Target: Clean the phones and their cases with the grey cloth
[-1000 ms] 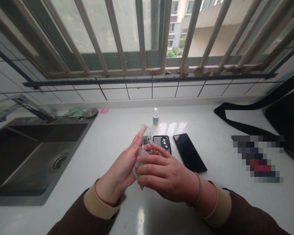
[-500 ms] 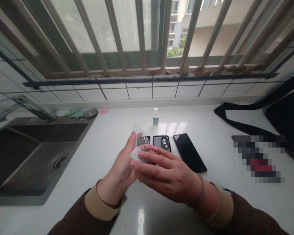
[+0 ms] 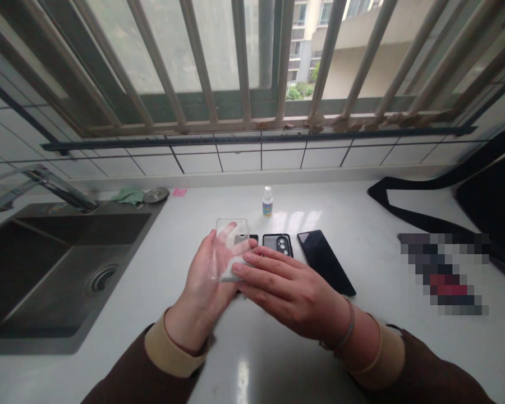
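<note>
A clear phone case (image 3: pixel 224 230) rests in my left hand (image 3: pixel 202 294), its broad face turned up and the palm showing through it. The fingers and thumb are closed along its edges. My right hand (image 3: pixel 297 292) presses a small white cloth (image 3: pixel 230 274) onto the near part of the case with its fingertips. Just beyond my hands lies a black phone case (image 3: pixel 271 241) with round camera holes, partly covered by my right fingers. Another dark item, mostly hidden, is behind the clear case. To the right a black phone (image 3: pixel 328 264) lies flat.
A small spray bottle (image 3: pixel 267 206) stands farther back on the white counter (image 3: pixel 143 314). On the left is a dark sink (image 3: pixel 67 269) with a faucet (image 3: pixel 63 188), a green cloth (image 3: pixel 128 195) and a metal drain cover (image 3: pixel 156 195). A black strap (image 3: pixel 421 183) lies right.
The clear case has turned from a steep tilt to lie flatter, facing me, in my left hand. My right hand stays on it with the white cloth.
</note>
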The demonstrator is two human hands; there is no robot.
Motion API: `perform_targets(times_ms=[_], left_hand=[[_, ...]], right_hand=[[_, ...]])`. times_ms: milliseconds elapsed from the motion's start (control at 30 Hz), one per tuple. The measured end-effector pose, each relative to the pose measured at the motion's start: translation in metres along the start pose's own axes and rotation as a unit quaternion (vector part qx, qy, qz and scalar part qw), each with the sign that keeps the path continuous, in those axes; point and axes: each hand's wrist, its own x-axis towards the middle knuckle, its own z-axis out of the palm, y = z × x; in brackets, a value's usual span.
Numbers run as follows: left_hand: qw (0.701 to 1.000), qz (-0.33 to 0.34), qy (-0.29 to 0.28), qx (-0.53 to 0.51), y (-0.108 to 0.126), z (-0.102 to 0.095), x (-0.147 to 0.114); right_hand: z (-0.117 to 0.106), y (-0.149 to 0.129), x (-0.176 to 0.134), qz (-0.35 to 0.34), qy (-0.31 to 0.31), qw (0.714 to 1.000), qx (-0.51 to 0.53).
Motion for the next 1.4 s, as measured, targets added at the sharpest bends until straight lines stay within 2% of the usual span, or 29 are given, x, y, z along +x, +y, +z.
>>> perform_targets(times_ms=[133,367,567,700,800,900,1000,1133,1167,1233,1300,1400], left_hand=[[1.000,0.017,0.005,0.002,0.005,-0.004,0.003],[0.999,0.041,0.009,0.011,0.004,-0.004,0.006],[1.000,-0.019,0.005,-0.014,-0.007,-0.007,0.010],[0.997,-0.033,-0.067,0.015,-0.016,-0.008,0.006],[0.991,-0.028,-0.127,0.025,-0.021,-0.006,0.001],[0.990,-0.044,-0.130,0.030,-0.021,-0.004,0.000],[0.994,-0.051,-0.098,0.026,-0.020,-0.003,0.000],[0.988,-0.081,-0.121,0.044,-0.020,-0.001,-0.004],[0.986,-0.087,-0.131,0.061,-0.021,0.000,-0.005],[0.979,-0.101,-0.147,0.097,-0.023,0.000,-0.008],[0.971,-0.125,-0.165,0.123,-0.025,0.000,-0.009],[0.957,-0.156,-0.198,0.142,-0.030,-0.002,-0.008]], right_hand=[[0.000,0.004,-0.004,0.010,0.008,1.000,0.013],[0.006,-0.004,-0.010,0.084,0.076,0.990,0.090],[0.005,-0.016,-0.005,0.053,0.072,0.990,0.111],[0.007,-0.018,-0.001,0.014,0.029,0.991,0.127],[0.011,-0.021,0.002,0.014,0.016,0.989,0.148],[0.012,-0.025,0.005,0.081,0.051,0.971,0.220],[0.011,-0.022,0.004,0.219,0.119,0.927,0.282],[0.006,0.005,-0.008,0.457,0.234,0.831,0.213],[0.004,0.013,-0.011,0.490,0.248,0.814,0.189],[0.002,0.026,-0.016,0.523,0.254,0.801,0.141],[0.003,0.032,-0.018,0.507,0.244,0.822,0.091],[0.010,0.025,-0.017,0.401,0.178,0.898,0.041]])
